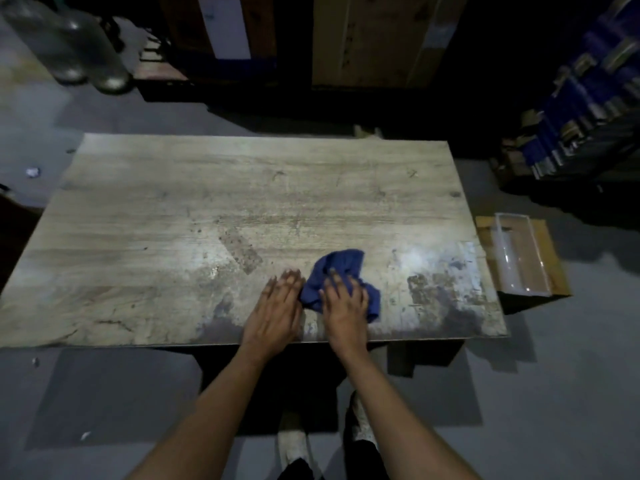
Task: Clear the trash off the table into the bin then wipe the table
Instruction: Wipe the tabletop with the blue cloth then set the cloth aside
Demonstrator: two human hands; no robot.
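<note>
Head view: the worn, pale wood-grain rectangular counter (207, 202) carries one loose item, a crumpled dark blue cloth (341, 268), lying near the front edge, right of centre. The right hand (344, 299) rests flat on the near part of the cloth, fingers extended and pressing down, not clenched. The left hand (277, 303) lies flat on the bare counter just beside the cloth's left edge, fingers straight, grasping nothing. The cloth bunches away from the right hand toward the far side, with no clear long axis. No trash is visible on the counter, so the wiping stage appears under way. The unwiped surface extends left and far; nothing obstructs a stroke. A clear plastic tray (519, 258) sits on a brown cardboard box (554, 271) beyond the right edge.
</note>
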